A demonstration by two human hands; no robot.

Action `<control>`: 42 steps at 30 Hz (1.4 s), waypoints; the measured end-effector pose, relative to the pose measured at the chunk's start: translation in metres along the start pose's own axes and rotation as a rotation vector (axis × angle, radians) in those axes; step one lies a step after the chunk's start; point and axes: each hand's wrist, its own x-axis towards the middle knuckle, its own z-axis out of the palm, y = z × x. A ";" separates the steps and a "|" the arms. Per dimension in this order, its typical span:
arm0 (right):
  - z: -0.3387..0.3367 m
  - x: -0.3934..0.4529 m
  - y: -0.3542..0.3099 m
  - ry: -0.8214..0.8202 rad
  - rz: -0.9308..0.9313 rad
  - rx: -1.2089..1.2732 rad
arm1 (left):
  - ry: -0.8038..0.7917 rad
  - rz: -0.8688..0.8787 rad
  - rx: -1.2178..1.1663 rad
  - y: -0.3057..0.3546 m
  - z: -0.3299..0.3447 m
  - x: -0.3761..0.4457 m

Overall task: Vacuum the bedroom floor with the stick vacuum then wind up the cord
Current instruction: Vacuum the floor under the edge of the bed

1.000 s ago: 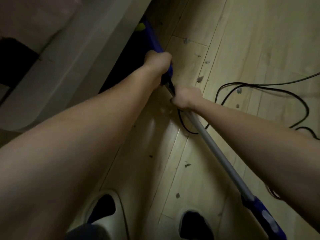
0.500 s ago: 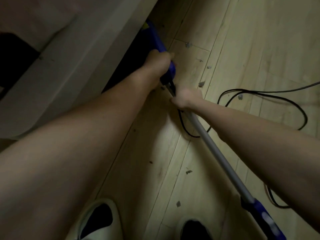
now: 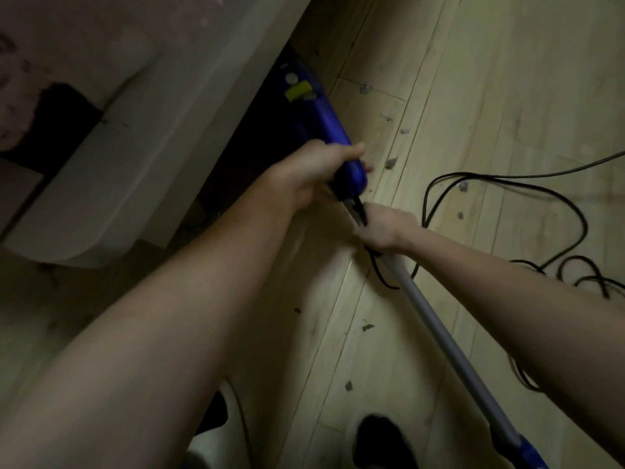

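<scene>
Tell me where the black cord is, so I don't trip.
Head view: the black cord loops loose on the wooden floor at right, trailing from beside the right hand.

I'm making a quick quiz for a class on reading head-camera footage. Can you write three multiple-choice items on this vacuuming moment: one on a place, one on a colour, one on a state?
1. Where does the vacuum's blue body point?
A. Into the dark gap under the pale furniture
B. Up at the ceiling
C. Between the two shoes

2. What colour is the cord on the floor?
A. White
B. Black
C. Yellow

3. How does the cord lie?
A. Wound tight on the vacuum
B. Loose in loops on the floor
C. Held coiled in a hand

Answers:
1. A: the blue body, held by the left hand, runs into the shadow below the furniture.
2. B: the cord is black on pale boards.
3. B: it sprawls in open loops beside the grey tube that the right hand grips.
</scene>
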 end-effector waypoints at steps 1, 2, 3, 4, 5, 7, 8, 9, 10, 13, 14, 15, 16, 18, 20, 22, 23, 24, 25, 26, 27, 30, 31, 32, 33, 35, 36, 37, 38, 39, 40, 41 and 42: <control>0.005 -0.007 0.006 -0.050 0.007 0.041 | -0.026 -0.010 -0.014 -0.005 0.004 -0.004; 0.009 -0.014 0.012 -0.099 0.016 0.092 | -0.056 -0.024 -0.023 -0.009 0.007 -0.009; 0.013 -0.021 0.017 -0.148 0.027 0.146 | -0.092 -0.042 -0.024 -0.014 0.010 -0.014; 0.016 -0.028 0.022 -0.190 0.042 0.195 | -0.132 -0.064 -0.018 -0.018 0.012 -0.018; 0.020 -0.035 0.026 -0.227 0.055 0.236 | -0.165 -0.083 -0.009 -0.022 0.013 -0.022; 0.027 -0.046 0.030 -0.273 0.074 0.284 | -0.184 -0.087 -0.020 -0.030 0.014 -0.028; 0.029 -0.049 0.030 -0.274 0.083 0.291 | -0.162 -0.068 -0.037 -0.032 0.015 -0.030; 0.030 -0.050 0.029 -0.266 0.091 0.291 | -0.128 -0.042 -0.050 -0.033 0.016 -0.031; 0.030 -0.049 0.028 -0.252 0.100 0.282 | -0.093 -0.021 -0.061 -0.033 0.016 -0.032; 0.027 -0.039 0.022 -0.201 0.106 0.269 | -0.010 -0.012 -0.123 -0.026 0.019 -0.026; 0.025 -0.035 0.019 -0.174 0.102 0.267 | 0.019 -0.018 -0.143 -0.022 0.020 -0.024; 0.023 -0.030 0.015 -0.141 0.098 0.258 | 0.051 -0.019 -0.155 -0.017 0.020 -0.021; 0.020 -0.023 0.011 -0.107 0.094 0.243 | 0.091 -0.009 -0.158 -0.010 0.020 -0.017; 0.010 -0.007 0.000 -0.043 0.084 0.205 | 0.193 0.027 -0.158 0.004 0.018 -0.007; -0.004 0.013 -0.013 0.003 0.077 0.183 | 0.313 0.092 -0.133 0.016 0.015 0.007; -0.018 0.034 -0.026 0.028 0.063 0.152 | 0.437 0.143 -0.095 0.029 0.012 0.020; -0.025 0.042 -0.032 0.037 0.052 0.131 | 0.482 0.145 -0.069 0.035 0.010 0.025; -0.029 0.050 -0.036 0.050 0.044 0.125 | 0.514 0.142 -0.028 0.041 0.008 0.029; -0.033 0.057 -0.038 0.054 0.046 0.133 | 0.541 0.142 0.009 0.045 0.006 0.036; -0.035 0.063 -0.038 0.057 0.049 0.144 | 0.554 0.150 0.032 0.048 0.003 0.043; -0.037 0.068 -0.039 0.052 0.053 0.149 | 0.558 0.156 0.048 0.049 0.002 0.051; -0.037 0.071 -0.035 0.043 0.044 0.140 | 0.583 0.184 0.087 0.047 0.004 0.055; -0.036 0.068 -0.035 0.056 0.037 0.118 | 0.582 0.184 0.093 0.045 0.003 0.054; -0.033 0.065 -0.033 0.081 0.025 0.089 | 0.581 0.181 0.108 0.043 0.003 0.052; -0.032 0.060 -0.033 0.096 0.015 0.063 | 0.577 0.175 0.126 0.041 0.002 0.048; -0.025 0.048 -0.028 0.061 0.013 0.070 | 0.545 0.170 0.136 0.032 0.002 0.038; -0.021 0.040 -0.025 0.027 0.009 0.105 | 0.515 0.169 0.137 0.028 0.003 0.031; -0.017 0.031 -0.021 -0.009 0.010 0.142 | 0.486 0.163 0.136 0.022 0.006 0.025; -0.012 0.024 -0.016 -0.038 0.011 0.168 | 0.467 0.156 0.150 0.017 0.010 0.019; -0.007 0.015 -0.010 -0.068 0.019 0.190 | 0.458 0.147 0.175 0.013 0.015 0.013; -0.002 0.004 -0.003 -0.097 0.029 0.218 | 0.444 0.131 0.194 0.009 0.021 0.004; 0.003 -0.006 0.003 -0.131 0.040 0.253 | 0.419 0.105 0.189 0.005 0.027 -0.003; 0.009 -0.015 0.011 -0.163 0.042 0.285 | 0.380 0.071 0.163 0.001 0.033 -0.011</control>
